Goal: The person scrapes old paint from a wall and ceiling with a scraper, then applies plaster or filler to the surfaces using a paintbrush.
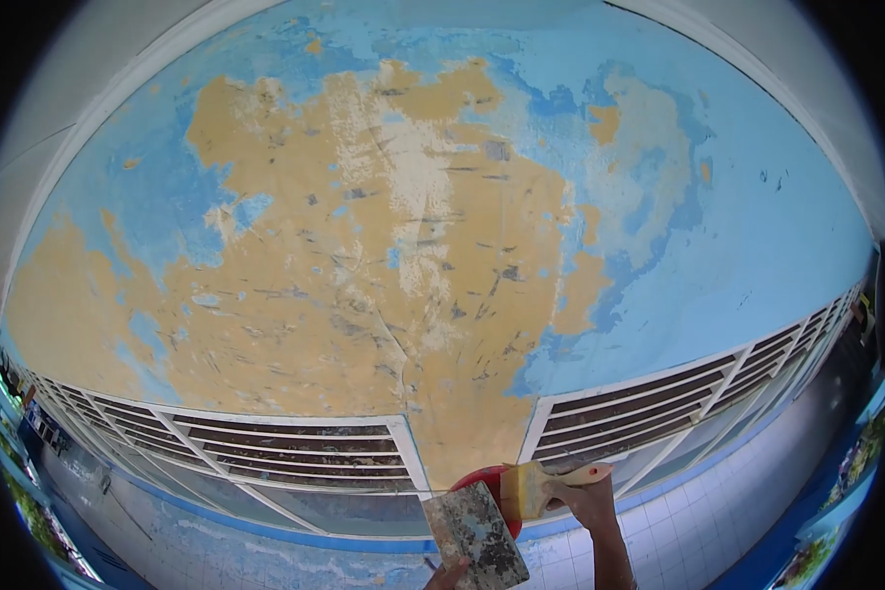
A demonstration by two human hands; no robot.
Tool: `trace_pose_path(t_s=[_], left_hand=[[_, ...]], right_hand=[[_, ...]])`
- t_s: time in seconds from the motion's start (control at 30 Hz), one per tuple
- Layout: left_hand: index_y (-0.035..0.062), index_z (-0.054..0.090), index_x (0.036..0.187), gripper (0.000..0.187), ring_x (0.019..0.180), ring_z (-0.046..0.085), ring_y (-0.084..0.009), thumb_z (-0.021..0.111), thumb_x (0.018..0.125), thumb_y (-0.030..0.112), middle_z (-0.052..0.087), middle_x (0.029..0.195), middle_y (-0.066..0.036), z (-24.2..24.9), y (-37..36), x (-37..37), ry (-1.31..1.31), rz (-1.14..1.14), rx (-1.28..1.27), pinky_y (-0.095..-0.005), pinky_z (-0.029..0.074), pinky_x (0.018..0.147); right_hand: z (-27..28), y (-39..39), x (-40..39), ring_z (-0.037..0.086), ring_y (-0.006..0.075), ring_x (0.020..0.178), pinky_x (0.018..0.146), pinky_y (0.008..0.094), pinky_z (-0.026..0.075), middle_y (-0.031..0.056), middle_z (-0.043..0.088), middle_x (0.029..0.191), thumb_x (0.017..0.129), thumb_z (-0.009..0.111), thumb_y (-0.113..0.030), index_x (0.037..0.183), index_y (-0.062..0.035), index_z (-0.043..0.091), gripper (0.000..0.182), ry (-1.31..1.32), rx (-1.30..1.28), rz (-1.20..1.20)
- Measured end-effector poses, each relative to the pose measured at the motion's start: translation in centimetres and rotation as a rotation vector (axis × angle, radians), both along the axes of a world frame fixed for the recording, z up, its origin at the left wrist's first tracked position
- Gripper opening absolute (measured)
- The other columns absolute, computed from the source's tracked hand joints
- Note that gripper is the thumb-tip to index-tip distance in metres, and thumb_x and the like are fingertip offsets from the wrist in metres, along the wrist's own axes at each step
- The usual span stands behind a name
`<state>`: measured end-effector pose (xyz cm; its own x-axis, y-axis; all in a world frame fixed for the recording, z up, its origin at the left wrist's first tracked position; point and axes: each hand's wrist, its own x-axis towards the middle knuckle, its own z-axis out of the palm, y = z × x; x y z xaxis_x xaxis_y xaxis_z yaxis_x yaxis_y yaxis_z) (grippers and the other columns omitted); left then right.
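At the lower middle of the head view, my left hand (pixel 449 575) is closed at the lower edge of a rectangular flat plate (pixel 477 536), grey and blotched with dark stains. My right hand (pixel 582 500) grips a wide flat paintbrush (pixel 531 489) by its pale wooden handle, which has a red-rimmed hole at its end. The bristle end points left, right beside the plate. Behind the plate and brush shows part of a round red container (pixel 490 479), mostly hidden by them.
Ahead rises a wall (pixel 315 246) with peeling blue paint, bare tan patches, whitish streaks and a crack. White-framed louvre windows stand low on the left (pixel 285 452) and right (pixel 639 408). Below lies a pale tiled floor (pixel 659 536), with a blue band along the wall's foot.
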<state>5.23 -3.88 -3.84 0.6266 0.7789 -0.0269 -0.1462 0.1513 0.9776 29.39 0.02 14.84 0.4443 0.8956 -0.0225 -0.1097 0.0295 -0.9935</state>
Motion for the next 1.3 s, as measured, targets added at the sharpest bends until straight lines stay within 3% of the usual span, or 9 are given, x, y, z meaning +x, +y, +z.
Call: trace_pose_path(t_s=[0.27,0.33,0.6,0.67,0.7,0.73,0.97,1.17,1.3], left_hand=[[0.0123,0.032,0.153,0.080,0.075,0.045,-0.0107,0.075,0.089,0.031,0.051,0.098,-0.002,0.5,2.5,0.5,-0.017,0.081,0.098,-0.0295,0.042,0.064],[0.0124,0.032,0.153,0.080,0.074,0.044,-0.0105,0.075,0.089,0.031,0.051,0.097,-0.002,0.6,2.7,0.0,-0.012,0.101,0.117,-0.0294,0.042,0.063],[0.0130,0.033,0.153,0.081,0.072,0.043,-0.0097,0.077,0.088,0.031,0.051,0.095,-0.001,1.1,4.6,0.6,-0.040,0.156,0.202,-0.0289,0.041,0.061],[0.0131,0.033,0.153,0.081,0.072,0.043,-0.0095,0.077,0.088,0.031,0.051,0.095,-0.001,1.3,5.2,1.0,-0.048,0.164,0.225,-0.0287,0.041,0.061],[0.0132,0.033,0.153,0.081,0.072,0.043,-0.0094,0.077,0.088,0.031,0.051,0.095,-0.001,1.4,5.4,1.3,-0.051,0.167,0.234,-0.0286,0.041,0.061],[0.0133,0.033,0.153,0.081,0.071,0.043,-0.0093,0.077,0.088,0.031,0.051,0.094,0.000,1.4,5.6,1.4,-0.052,0.171,0.242,-0.0286,0.041,0.060],[0.0137,0.034,0.153,0.082,0.070,0.042,-0.0085,0.078,0.087,0.031,0.051,0.093,0.000,1.5,5.1,0.8,-0.037,0.185,0.273,-0.0281,0.040,0.059],[0.0142,0.034,0.153,0.083,0.068,0.041,-0.0079,0.080,0.086,0.031,0.051,0.091,0.001,1.7,3.8,0.1,-0.023,0.169,0.290,-0.0277,0.040,0.058],[0.0144,0.035,0.153,0.083,0.067,0.041,-0.0075,0.080,0.086,0.031,0.051,0.090,0.001,1.9,3.4,0.3,-0.022,0.144,0.308,-0.0274,0.039,0.057]], right_hand=[[-2.1,0.2,-1.2,0.072,0.0214,0.069,0.056,0.0313,0.063,0.0154,0.071,0.086,0.075,0.077,0.003,0.099,0.0094,0.070,0.026,-0.072,0.029,0.080],[-1.8,1.2,-2.8,0.063,0.0091,0.059,0.052,0.0241,0.050,0.0051,0.070,0.071,0.080,0.081,-0.011,0.087,0.0034,0.074,0.017,-0.231,-0.167,0.205],[-2.0,0.2,-4.1,0.052,0.0050,0.058,0.051,0.0223,0.037,0.0021,0.065,0.071,0.085,0.073,-0.008,0.088,0.0018,0.073,0.011,-0.535,0.260,-0.313],[-1.3,-1.7,-4.7,0.056,0.0087,0.057,0.051,0.0287,0.044,0.0062,0.065,0.069,0.080,0.076,-0.010,0.086,0.0022,0.071,0.015,-0.756,0.227,0.005],[1.1,-3.5,-5.2,0.069,0.0313,0.103,0.093,0.0384,0.054,0.0161,0.070,0.111,0.091,0.074,-0.031,0.132,-0.0102,0.064,0.047,-0.566,-0.167,0.428],[1.0,-4.2,-6.7,0.066,0.0319,0.109,0.091,0.0435,0.053,0.0197,0.067,0.115,0.088,0.077,-0.031,0.124,-0.0050,0.066,0.046,-0.505,-0.032,0.507],[-2.8,-3.6,-12.7,0.056,0.0468,0.117,0.099,0.0521,0.047,0.0295,0.058,0.128,0.080,0.078,-0.043,0.128,0.0044,0.057,0.071,-1.074,0.121,0.330],[-8.3,-3.4,-15.2,0.054,0.0531,0.113,0.093,0.0594,0.048,0.0353,0.054,0.125,0.076,0.076,-0.032,0.122,0.0019,0.058,0.060,-1.554,0.159,0.117],[-4.1,-3.8,-13.7,0.060,0.0492,0.104,0.086,0.0564,0.052,0.0340,0.058,0.119,0.076,0.074,-0.027,0.114,0.0009,0.060,0.049,-1.398,0.227,0.160]])
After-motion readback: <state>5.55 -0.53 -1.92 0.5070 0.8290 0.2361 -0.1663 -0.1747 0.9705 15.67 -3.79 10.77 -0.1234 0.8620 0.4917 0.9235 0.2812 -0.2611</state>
